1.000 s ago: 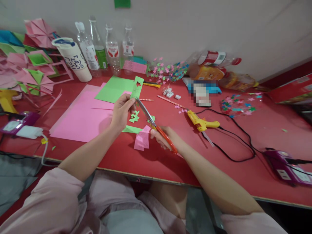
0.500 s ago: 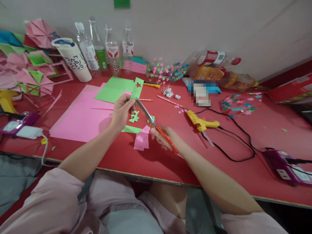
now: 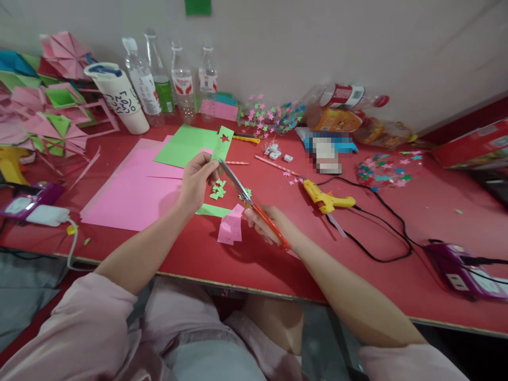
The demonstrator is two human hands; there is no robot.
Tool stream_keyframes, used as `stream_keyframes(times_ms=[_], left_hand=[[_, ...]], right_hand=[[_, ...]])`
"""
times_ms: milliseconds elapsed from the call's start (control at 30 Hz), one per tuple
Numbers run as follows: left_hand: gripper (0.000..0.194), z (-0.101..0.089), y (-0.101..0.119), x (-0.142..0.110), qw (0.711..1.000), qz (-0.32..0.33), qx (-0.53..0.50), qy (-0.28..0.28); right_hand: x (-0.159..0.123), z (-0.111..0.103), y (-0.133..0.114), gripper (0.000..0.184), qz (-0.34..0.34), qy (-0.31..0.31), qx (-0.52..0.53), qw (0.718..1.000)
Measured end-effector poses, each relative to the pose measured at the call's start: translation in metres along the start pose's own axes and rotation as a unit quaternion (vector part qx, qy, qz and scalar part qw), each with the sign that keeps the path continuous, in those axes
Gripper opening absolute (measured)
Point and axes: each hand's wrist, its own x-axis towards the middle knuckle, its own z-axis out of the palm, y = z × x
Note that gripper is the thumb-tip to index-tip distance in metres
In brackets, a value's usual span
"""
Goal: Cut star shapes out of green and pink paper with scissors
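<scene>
My left hand point(image 3: 197, 179) pinches the lower end of a green paper strip point(image 3: 223, 151), which has a star-shaped hole near its top. My right hand point(image 3: 272, 225) is wrapped around the orange handles of a pair of scissors point(image 3: 260, 212). The blades look nearly closed, with their tips at the strip's lower edge beside my left fingertips. Below the hands, small green paper cutouts point(image 3: 218, 189), a narrow green strip point(image 3: 214, 210) and pink paper scraps point(image 3: 230, 225) lie on the red table point(image 3: 190, 254).
Pink sheets point(image 3: 127, 190) and a green sheet point(image 3: 186, 144) lie left. A yellow glue gun point(image 3: 325, 198) with a black cord lies right. A white tumbler point(image 3: 119, 100) and bottles point(image 3: 183, 84) stand at the wall. A purple power strip point(image 3: 456, 270) sits far right.
The hands, strip and scissors hold almost the same pose. The view has shifted very slightly, so things at the right appear a little further left.
</scene>
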Motion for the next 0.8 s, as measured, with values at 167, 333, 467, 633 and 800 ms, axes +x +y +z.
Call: stream_keyframes(times_ms=[167,333,467,633,800], left_hand=[[0.016,-0.001,-0.0007,-0.0003,1.0,-0.004,-0.001,-0.013],[0.017,0.0,-0.0004,-0.0019,1.0,-0.015,-0.005,-0.024],[0.017,0.002,0.0009,-0.0027,0.999,-0.022,-0.01,-0.021],[0.017,0.0028,0.0016,-0.0029,0.999,-0.025,-0.017,-0.02],[0.017,0.0025,0.0007,-0.0027,0.999,-0.024,-0.024,-0.02]], right_hand=[[0.0009,-0.0012,0.0019,0.041,-0.006,-0.01,0.012,1.0],[0.0012,-0.0016,0.0027,0.042,-0.022,-0.017,0.01,1.0],[0.0017,-0.001,0.0033,0.043,-0.011,-0.013,0.017,1.0],[0.001,-0.0003,0.0026,0.042,-0.005,-0.006,0.025,1.0],[0.0002,-0.0006,0.002,0.04,-0.014,-0.004,0.016,1.0]])
